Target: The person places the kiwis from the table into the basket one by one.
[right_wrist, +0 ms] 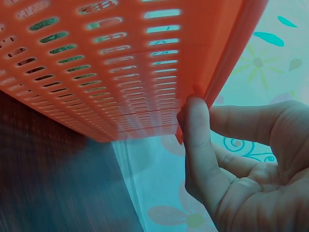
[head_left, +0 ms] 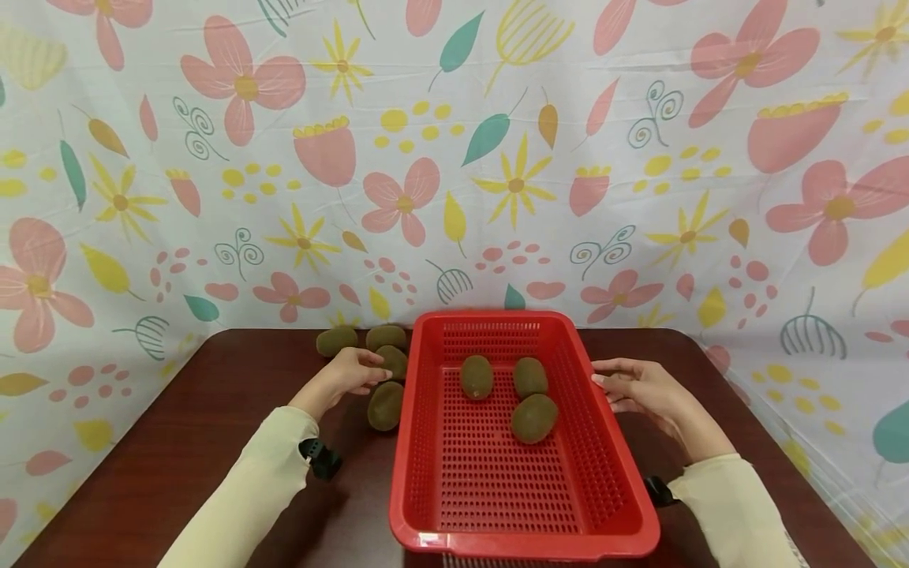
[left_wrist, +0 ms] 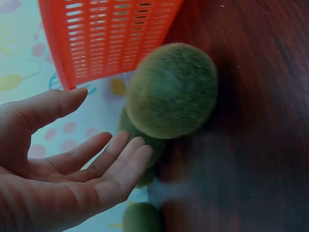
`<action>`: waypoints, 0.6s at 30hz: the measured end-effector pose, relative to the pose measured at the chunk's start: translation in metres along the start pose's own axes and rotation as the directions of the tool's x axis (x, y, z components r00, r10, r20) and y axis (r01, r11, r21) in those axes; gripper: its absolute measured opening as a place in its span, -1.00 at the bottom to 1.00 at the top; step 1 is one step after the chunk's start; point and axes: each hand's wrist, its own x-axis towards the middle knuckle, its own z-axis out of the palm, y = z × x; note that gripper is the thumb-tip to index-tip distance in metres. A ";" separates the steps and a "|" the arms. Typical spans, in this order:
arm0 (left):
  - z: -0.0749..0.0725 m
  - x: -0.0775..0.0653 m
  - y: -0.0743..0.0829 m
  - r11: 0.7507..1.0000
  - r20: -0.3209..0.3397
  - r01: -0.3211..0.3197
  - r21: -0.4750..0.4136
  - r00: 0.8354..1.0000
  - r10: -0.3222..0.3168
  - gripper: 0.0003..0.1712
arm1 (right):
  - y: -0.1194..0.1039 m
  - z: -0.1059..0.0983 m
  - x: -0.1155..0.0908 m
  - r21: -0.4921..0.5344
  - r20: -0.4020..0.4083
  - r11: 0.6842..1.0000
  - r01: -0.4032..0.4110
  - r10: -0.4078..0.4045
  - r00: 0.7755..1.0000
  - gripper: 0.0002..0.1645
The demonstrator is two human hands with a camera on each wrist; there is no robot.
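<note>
A red plastic basket (head_left: 524, 544) with slotted walls sits on the table, three brown kiwis inside: one on the left (head_left: 476, 377), two touching on the right (head_left: 534, 418). My right hand (head_left: 642, 390) is at the basket's right rim. In the right wrist view, its thumb and fingers pinch the rim's edge. Left of the basket lie several more kiwis (head_left: 386, 406). Over them is my left hand (head_left: 346, 375), fingers loosely bent. In the left wrist view nothing is between its thumb and fingers, and a large kiwi (left_wrist: 174, 89) lies just beyond the fingertips.
The dark wooden table (head_left: 177, 457) ends at a floral curtain (head_left: 454, 158) behind it. Two of the loose kiwis, one on the left (head_left: 337, 341) and one beside it (head_left: 387, 338), lie near the table's back edge. Each wrist wears a black strap (head_left: 321, 459).
</note>
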 end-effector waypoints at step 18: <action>0.007 -0.002 -0.022 0.997 0.119 0.071 0.016 0.990 -0.072 -0.28 | 0.001 -0.001 0.000 0.006 0.004 1.000 0.014 -0.014 1.000 -0.29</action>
